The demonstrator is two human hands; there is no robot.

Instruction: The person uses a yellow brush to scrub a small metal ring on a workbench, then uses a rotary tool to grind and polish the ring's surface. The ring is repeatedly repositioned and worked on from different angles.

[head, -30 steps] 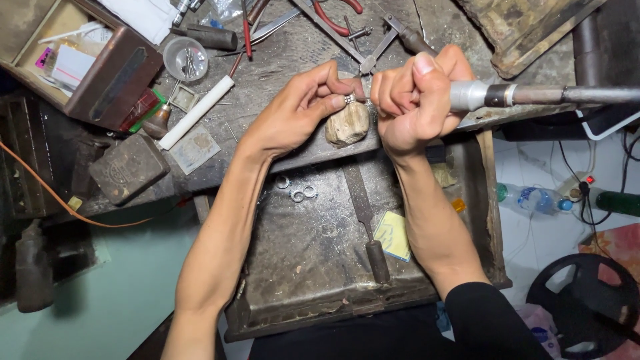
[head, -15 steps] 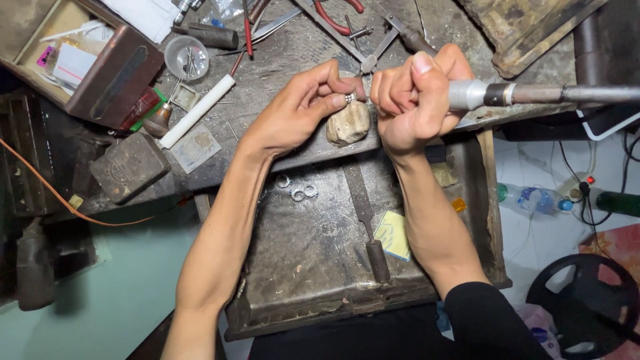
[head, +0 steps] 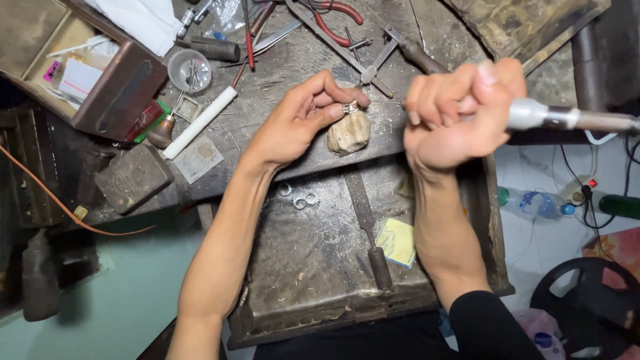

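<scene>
My left hand (head: 303,117) pinches a small silver ring (head: 350,107) between thumb and forefinger, resting it on a worn wooden bench peg (head: 348,133) at the bench edge. My right hand (head: 460,113) is closed around a metal rotary handpiece (head: 553,118) whose shaft runs off to the right. That hand sits to the right of the ring, a little apart from it and slightly blurred.
Three loose silver rings (head: 299,197), a file (head: 365,227) and a yellow paper (head: 397,241) lie in the metal tray (head: 300,280) below. Pliers (head: 333,17), a white stick (head: 200,122), a small clear dish (head: 189,70) and an open box (head: 100,93) crowd the bench.
My right hand with the handpiece has pulled away to the right from the ring. My left hand still holds the ring on the peg.
</scene>
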